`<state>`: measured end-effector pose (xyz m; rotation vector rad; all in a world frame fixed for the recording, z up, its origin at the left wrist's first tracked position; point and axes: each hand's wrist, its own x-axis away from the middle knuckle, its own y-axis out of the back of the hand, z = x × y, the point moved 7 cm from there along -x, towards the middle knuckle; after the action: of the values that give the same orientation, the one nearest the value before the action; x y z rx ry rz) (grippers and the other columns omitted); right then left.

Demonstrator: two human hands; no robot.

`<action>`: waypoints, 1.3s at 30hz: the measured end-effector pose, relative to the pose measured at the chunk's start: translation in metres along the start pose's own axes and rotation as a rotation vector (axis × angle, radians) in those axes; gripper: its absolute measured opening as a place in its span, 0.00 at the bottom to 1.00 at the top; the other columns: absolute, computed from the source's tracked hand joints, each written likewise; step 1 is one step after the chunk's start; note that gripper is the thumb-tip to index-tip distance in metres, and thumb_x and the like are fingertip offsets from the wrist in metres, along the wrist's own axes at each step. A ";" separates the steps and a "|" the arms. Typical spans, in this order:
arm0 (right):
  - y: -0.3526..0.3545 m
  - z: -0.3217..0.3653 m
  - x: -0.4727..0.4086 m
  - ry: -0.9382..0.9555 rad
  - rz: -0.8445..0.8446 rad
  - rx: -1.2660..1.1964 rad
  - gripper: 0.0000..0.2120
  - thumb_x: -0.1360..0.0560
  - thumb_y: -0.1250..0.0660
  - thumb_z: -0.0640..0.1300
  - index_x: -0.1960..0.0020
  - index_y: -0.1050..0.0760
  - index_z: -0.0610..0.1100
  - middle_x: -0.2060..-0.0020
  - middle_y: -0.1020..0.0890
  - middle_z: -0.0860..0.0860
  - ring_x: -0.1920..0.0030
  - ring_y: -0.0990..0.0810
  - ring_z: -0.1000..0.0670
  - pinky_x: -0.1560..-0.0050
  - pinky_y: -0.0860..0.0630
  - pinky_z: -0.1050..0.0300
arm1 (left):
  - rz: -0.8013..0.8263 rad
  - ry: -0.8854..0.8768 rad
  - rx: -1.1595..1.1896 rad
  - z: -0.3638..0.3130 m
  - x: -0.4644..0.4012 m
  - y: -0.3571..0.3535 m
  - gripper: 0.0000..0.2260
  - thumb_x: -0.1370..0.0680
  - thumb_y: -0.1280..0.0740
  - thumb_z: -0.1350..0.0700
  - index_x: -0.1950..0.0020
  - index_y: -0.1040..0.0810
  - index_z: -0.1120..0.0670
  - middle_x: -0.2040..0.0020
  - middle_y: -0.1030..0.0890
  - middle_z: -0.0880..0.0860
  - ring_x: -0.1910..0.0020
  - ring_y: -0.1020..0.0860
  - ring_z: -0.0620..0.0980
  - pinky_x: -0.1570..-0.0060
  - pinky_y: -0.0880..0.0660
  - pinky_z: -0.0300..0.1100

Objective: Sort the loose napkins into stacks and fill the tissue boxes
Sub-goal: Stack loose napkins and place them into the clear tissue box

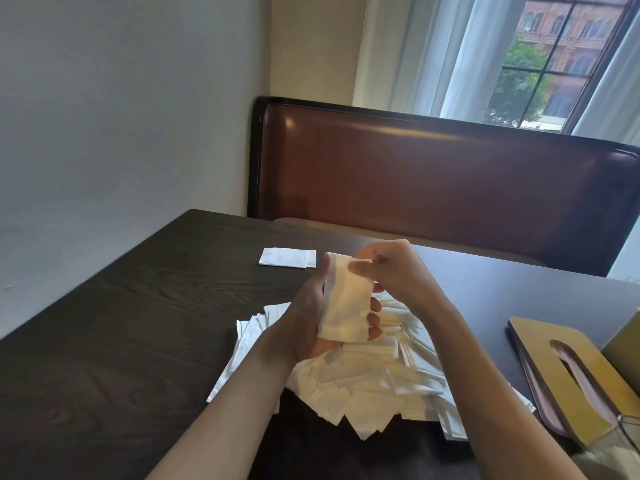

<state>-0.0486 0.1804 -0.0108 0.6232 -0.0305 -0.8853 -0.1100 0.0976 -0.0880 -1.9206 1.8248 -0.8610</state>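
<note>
A dark wood-grain rectangular table (145, 306) fills the lower part of the view; its far edge is met by a reddish-brown padded bench back (433, 174) and its left edge runs along a pale wall (121, 116). Broad bare tabletop is seen to the left of the hands and beyond them, up to the far edge. A window with white sheer curtains (450, 53) is seen above the bench.

Near the front edge, a wide heap of loose white folded paper napkins (367, 382) is spread under and between both forearms. At the right edge, a flat yellow-green tissue-box lid with an oval slot (571, 368) lies on the table just beside the heap, and beside it part of an olive box wall (623, 348) is cut off by the frame. Well apart, toward the far edge, a small flat stack of white napkins (288, 257) lies alone.

Above the heap, a small bundle of white folded napkins (346, 306) is held upright in the left hand (311, 320), the thumb along one long side and the curled fingertips (373, 320) wrapped round the other. The bundle's top end is pinched by the right hand (394, 268), thumb in front and curled fingers behind.
</note>
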 end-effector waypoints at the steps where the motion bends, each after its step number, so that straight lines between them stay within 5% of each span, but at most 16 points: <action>1: 0.002 0.002 0.001 0.007 -0.007 -0.011 0.05 0.28 0.25 0.37 0.61 0.18 0.43 0.70 0.20 0.53 0.73 0.23 0.58 0.70 0.26 0.66 | -0.003 0.002 0.003 0.000 0.000 0.000 0.42 0.22 0.51 0.28 0.40 0.21 0.64 0.58 0.21 0.60 0.63 0.22 0.56 0.60 0.19 0.47; 8: 0.028 0.015 0.001 0.131 -0.247 -0.129 0.01 0.27 0.25 0.40 0.57 0.16 0.45 0.61 0.15 0.52 0.60 0.17 0.57 0.61 0.22 0.66 | 0.023 -0.023 0.060 -0.004 0.001 0.004 0.38 0.22 0.48 0.30 0.37 0.24 0.63 0.57 0.21 0.60 0.62 0.21 0.55 0.59 0.18 0.47; 13: 0.017 0.031 0.011 0.063 0.066 -0.452 0.01 0.26 0.28 0.35 0.55 0.18 0.38 0.65 0.16 0.48 0.66 0.18 0.52 0.67 0.22 0.60 | -0.039 -0.024 0.181 -0.007 0.005 0.005 0.40 0.21 0.48 0.29 0.38 0.22 0.65 0.56 0.19 0.63 0.61 0.19 0.59 0.55 0.19 0.51; 16: 0.005 0.032 0.012 0.076 0.119 -0.208 0.05 0.27 0.27 0.35 0.59 0.17 0.42 0.73 0.20 0.55 0.73 0.24 0.57 0.71 0.28 0.65 | -0.014 -0.021 0.172 -0.007 0.006 0.003 0.42 0.23 0.49 0.27 0.39 0.20 0.65 0.54 0.17 0.64 0.59 0.18 0.61 0.55 0.19 0.52; 20: -0.003 0.022 0.006 0.105 0.054 0.081 0.05 0.27 0.25 0.39 0.60 0.16 0.48 0.70 0.19 0.59 0.70 0.22 0.61 0.68 0.27 0.68 | 0.045 -0.012 0.132 -0.005 0.006 0.000 0.43 0.25 0.49 0.26 0.50 0.15 0.63 0.53 0.18 0.63 0.60 0.18 0.60 0.56 0.18 0.50; 24: 0.005 0.010 0.000 0.094 -0.075 -0.045 0.08 0.26 0.26 0.38 0.61 0.17 0.49 0.67 0.18 0.58 0.69 0.22 0.62 0.68 0.28 0.71 | 0.021 -0.035 0.159 -0.008 0.006 0.004 0.32 0.23 0.41 0.35 0.46 0.17 0.65 0.56 0.20 0.60 0.63 0.22 0.54 0.61 0.21 0.44; 27: 0.024 -0.013 -0.006 -0.009 -0.241 -0.058 0.04 0.25 0.28 0.41 0.52 0.15 0.45 0.60 0.15 0.54 0.67 0.22 0.62 0.68 0.27 0.71 | -0.118 -0.105 0.293 -0.018 0.005 0.024 0.22 0.26 0.34 0.45 0.50 0.17 0.65 0.56 0.20 0.59 0.63 0.24 0.52 0.63 0.22 0.41; 33: 0.000 -0.068 -0.008 -0.260 0.007 0.171 0.12 0.20 0.34 0.48 0.47 0.16 0.41 0.56 0.15 0.43 0.62 0.23 0.53 0.59 0.29 0.58 | -0.379 -0.135 0.365 -0.015 0.002 0.055 0.18 0.20 0.37 0.48 0.48 0.24 0.64 0.59 0.21 0.59 0.64 0.24 0.53 0.60 0.23 0.43; 36: -0.011 -0.073 -0.004 -0.321 0.095 0.139 0.14 0.20 0.36 0.51 0.45 0.16 0.43 0.51 0.15 0.40 0.60 0.24 0.52 0.60 0.30 0.58 | -0.386 -0.090 0.334 -0.011 -0.001 0.057 0.19 0.20 0.37 0.45 0.45 0.25 0.63 0.58 0.24 0.59 0.61 0.24 0.55 0.58 0.21 0.45; 39: -0.010 -0.074 -0.002 -0.378 0.120 0.128 0.13 0.20 0.37 0.51 0.46 0.15 0.46 0.59 0.17 0.42 0.61 0.28 0.51 0.64 0.34 0.58 | -0.363 -0.025 0.266 -0.006 -0.002 0.057 0.23 0.20 0.36 0.43 0.42 0.24 0.63 0.51 0.22 0.60 0.59 0.22 0.57 0.59 0.17 0.49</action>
<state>-0.0365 0.2139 -0.0768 0.5587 -0.4637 -0.8788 -0.1570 0.0947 -0.1198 -2.1013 1.2872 -1.1230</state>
